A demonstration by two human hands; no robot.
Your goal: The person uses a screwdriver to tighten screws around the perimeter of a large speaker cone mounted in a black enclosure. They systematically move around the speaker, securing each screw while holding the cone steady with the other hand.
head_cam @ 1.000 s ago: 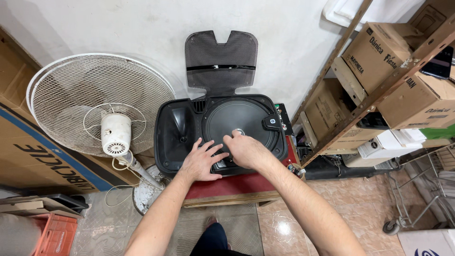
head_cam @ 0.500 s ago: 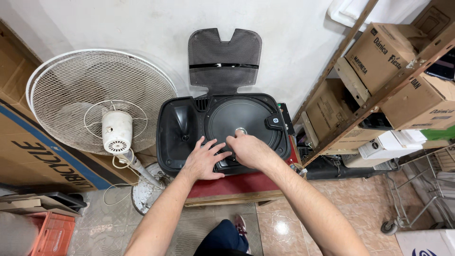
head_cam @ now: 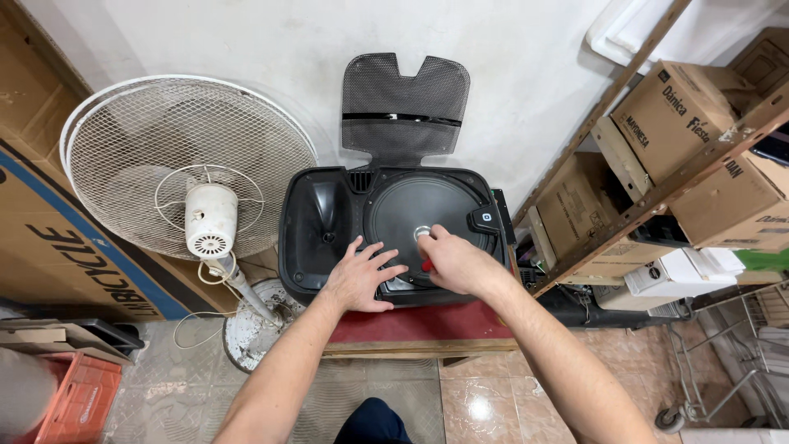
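A person's right hand (head_cam: pixel 456 263) curls over a red-handled tool (head_cam: pixel 426 265), apparently a screwdriver, its fingertips set at the shiny centre cap (head_cam: pixel 422 233) of a large speaker cone (head_cam: pixel 419 218); only a sliver of the red handle shows, so the grip is clenched on something mostly covered. The left hand (head_cam: pixel 362 275) lies flat and released, fingers spread, pressing on the front edge of the black speaker cabinet (head_cam: pixel 320 247) that lies face-up on a low red worktop (head_cam: pixel 386 322).

The cabinet's mesh grille (head_cam: pixel 404 107) stands off the unit, leaning against the white wall behind it. To the left a white pedestal fan (head_cam: pixel 189 173) tilts beside the cabinet, its cord trailing near the base. Cardboard boxes (head_cam: pixel 690 107) fill a metal shelving rack (head_cam: pixel 657 189) on the right, and an orange crate (head_cam: pixel 78 399) sits on the tiled floor at lower left.

The risk, on this view, is a slip: a tool tip skidding off the cap could pierce the thin cone, and the cabinet might shift on the narrow worktop if the bracing hand lifts.

The tool's tip and whatever it engages are hidden under the right hand. A silvery patch beneath the left fingers is hard to identify, and the worktop's legs and far edge are cut off by the cabinet.
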